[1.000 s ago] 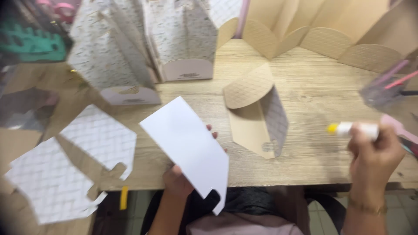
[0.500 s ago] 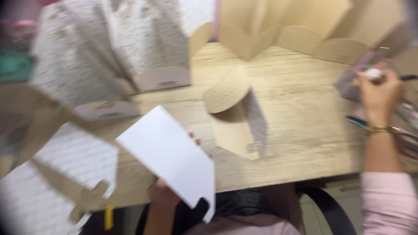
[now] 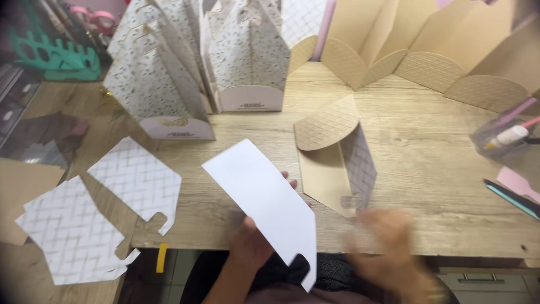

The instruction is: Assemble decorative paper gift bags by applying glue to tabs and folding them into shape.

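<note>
The left hand pinches the white card at its lower edge, long axis running from 10 to 4 o'clock. The right hand is blurred, its fingers unreadable, at the card's 3 o'clock, just below the kraft box.

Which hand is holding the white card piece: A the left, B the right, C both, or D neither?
A: the left hand grips the white card from beneath, while the blurred right hand is off it, low by the table edge.
</note>
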